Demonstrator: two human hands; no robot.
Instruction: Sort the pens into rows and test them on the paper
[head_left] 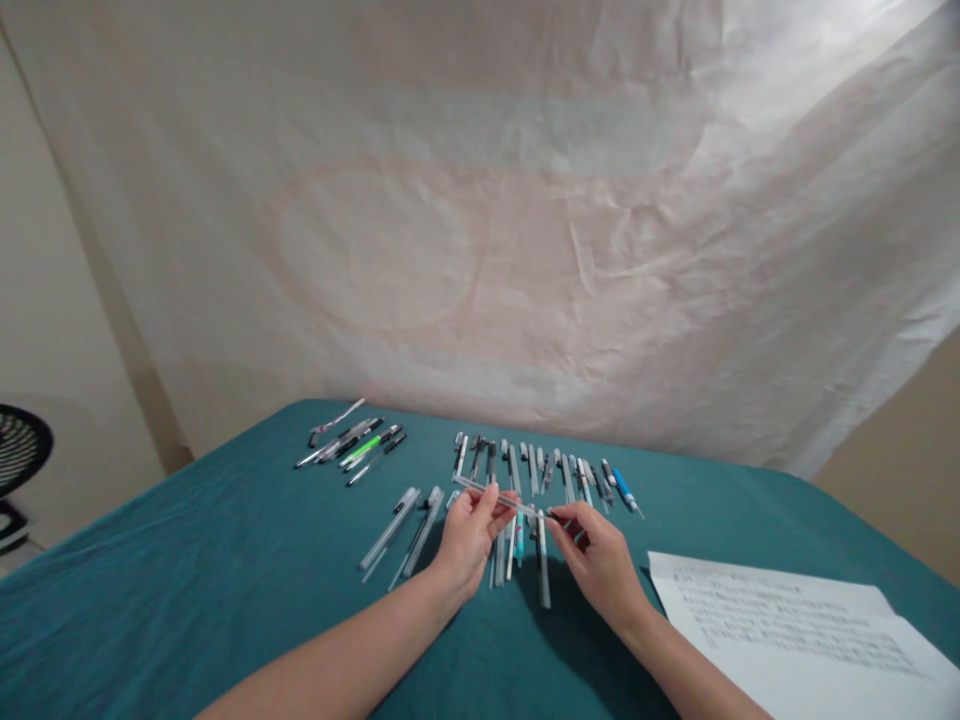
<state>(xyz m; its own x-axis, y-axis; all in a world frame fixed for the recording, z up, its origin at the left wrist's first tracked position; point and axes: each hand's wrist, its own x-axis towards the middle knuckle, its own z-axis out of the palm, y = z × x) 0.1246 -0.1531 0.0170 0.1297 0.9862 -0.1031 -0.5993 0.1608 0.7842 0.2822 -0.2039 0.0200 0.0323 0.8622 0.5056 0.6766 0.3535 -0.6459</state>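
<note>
- While raised just over the table (187, 600), clamped from both sides: clear pen (529, 510), slanting from far left to near right.
- Left hand (469, 535): thumb and fingers closed on the pen's left part, with the far-left tip jutting past the thumb.
- Right hand (600, 560): fingertips pinched tight on the pen's right end.
- Directly below the hands: loose pens (541, 575) lying on the teal cloth, partly hidden.
- Far of the hands: row (540, 468) of pens laid side by side, blue one at its right end.
- Far left: cluster (341, 440) of pens, including a green pen (365, 447).
- Left of the left hand: pair (409, 530) of clear pens.
- Near right: paper (795, 620) with printed lines, flat on the table.
- Behind the table: hung white sheet (525, 200); at far left edge, black fan (19, 450).
</note>
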